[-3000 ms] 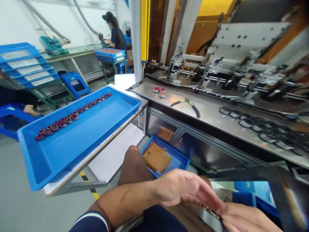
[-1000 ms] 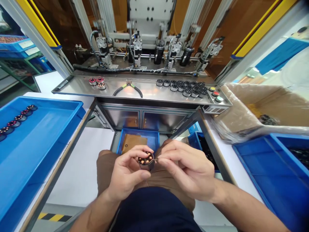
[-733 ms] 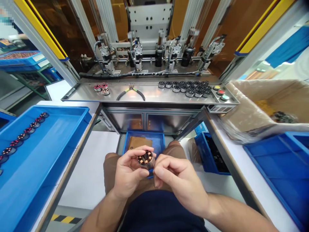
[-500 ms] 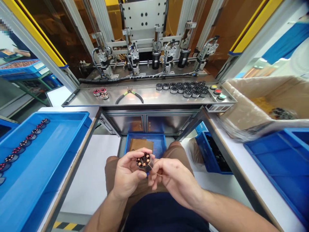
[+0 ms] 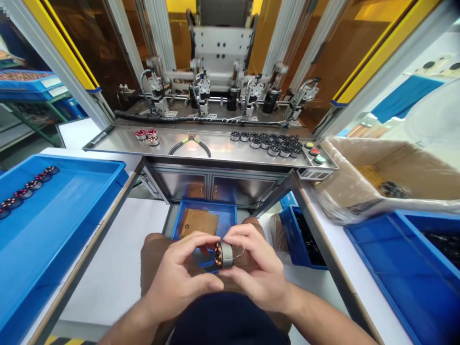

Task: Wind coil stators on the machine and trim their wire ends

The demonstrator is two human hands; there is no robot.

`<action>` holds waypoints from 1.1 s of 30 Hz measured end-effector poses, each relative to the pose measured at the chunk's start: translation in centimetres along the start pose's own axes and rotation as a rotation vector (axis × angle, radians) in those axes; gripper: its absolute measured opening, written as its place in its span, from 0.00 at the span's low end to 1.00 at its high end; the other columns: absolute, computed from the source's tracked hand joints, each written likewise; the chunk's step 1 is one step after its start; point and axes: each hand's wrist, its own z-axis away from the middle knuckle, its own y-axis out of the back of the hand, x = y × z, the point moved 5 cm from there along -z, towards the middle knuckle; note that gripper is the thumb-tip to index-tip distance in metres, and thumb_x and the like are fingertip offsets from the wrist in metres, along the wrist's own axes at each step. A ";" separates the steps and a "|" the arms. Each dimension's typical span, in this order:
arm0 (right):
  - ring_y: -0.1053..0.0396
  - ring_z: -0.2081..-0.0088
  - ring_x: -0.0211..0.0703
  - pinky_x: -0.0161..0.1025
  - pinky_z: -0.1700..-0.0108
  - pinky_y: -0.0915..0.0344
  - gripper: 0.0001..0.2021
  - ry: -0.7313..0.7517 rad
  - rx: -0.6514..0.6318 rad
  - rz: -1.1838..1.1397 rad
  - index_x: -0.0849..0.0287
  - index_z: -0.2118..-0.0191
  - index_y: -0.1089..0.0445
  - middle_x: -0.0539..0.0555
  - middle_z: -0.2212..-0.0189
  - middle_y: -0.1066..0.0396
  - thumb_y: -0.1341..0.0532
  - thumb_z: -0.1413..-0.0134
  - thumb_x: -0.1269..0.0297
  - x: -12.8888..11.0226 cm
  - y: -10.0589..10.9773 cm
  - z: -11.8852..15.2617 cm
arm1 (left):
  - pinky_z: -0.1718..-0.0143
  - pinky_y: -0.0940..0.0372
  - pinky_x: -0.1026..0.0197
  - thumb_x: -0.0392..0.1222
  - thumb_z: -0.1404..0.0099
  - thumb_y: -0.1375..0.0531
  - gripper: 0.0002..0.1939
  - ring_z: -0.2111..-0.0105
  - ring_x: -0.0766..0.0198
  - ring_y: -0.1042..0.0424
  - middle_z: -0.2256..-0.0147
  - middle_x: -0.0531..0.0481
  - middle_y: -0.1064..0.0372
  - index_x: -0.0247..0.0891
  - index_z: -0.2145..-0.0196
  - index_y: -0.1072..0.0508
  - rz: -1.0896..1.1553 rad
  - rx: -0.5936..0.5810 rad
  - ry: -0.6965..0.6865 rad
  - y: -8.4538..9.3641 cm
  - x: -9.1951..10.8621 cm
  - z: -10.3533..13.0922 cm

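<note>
Above my lap is a motor stator, a grey ring with copper windings on its left-facing end. My right hand grips it, fingertips on top and thumb underneath. A thin loose wire sticks out on its right side, near the right fingers. My left hand is curved around the winding end, fingers and thumb apart. Its index fingertip is close to the top rim; whether it touches cannot be told. Something blue shows below the left fingers, too small to name.
Green-and-black cutters lie on the metal ledge, between red-topped stators and several dark stators. A blue tray with a row of stators is at left. A plastic-lined box and blue bin stand at right.
The stator has turned from its windings facing up to facing left. My right hand has moved from its side to gripping it, and my left thumb has come away. The view has shifted.
</note>
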 end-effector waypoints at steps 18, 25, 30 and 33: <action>0.33 0.65 0.42 0.42 0.62 0.34 0.09 -0.148 -0.004 -0.090 0.57 0.60 0.29 0.53 0.66 0.32 0.35 0.47 0.75 -0.5 1.1 0.0 | 0.58 0.28 0.65 0.30 0.41 0.33 0.22 0.57 0.62 0.24 0.50 0.46 0.30 0.47 0.50 0.24 0.277 -0.009 -0.009 -1.2 0.1 0.0; 0.33 0.67 0.41 0.42 0.63 0.34 0.08 -0.086 -0.017 -0.107 0.58 0.62 0.27 0.53 0.70 0.31 0.36 0.45 0.77 -0.6 0.8 0.0 | 0.54 0.29 0.65 0.30 0.40 0.33 0.22 0.54 0.61 0.24 0.48 0.45 0.27 0.45 0.50 0.24 0.270 -0.006 0.023 -1.3 -0.2 -0.1; 0.33 0.69 0.40 0.40 0.65 0.35 0.05 -0.185 0.034 -0.105 0.58 0.66 0.27 0.52 0.72 0.31 0.37 0.44 0.76 -0.4 0.6 0.3 | 0.56 0.29 0.66 0.31 0.41 0.32 0.21 0.56 0.63 0.24 0.50 0.46 0.25 0.45 0.51 0.24 0.315 -0.022 0.026 -1.8 -0.3 -0.1; 0.32 0.69 0.40 0.40 0.65 0.34 0.04 -0.249 0.041 -0.115 0.58 0.68 0.28 0.52 0.72 0.31 0.37 0.42 0.73 0.1 1.1 0.7 | 0.56 0.28 0.65 0.31 0.42 0.32 0.22 0.56 0.63 0.24 0.50 0.47 0.26 0.47 0.52 0.24 0.261 0.006 -0.057 -1.7 -0.2 0.0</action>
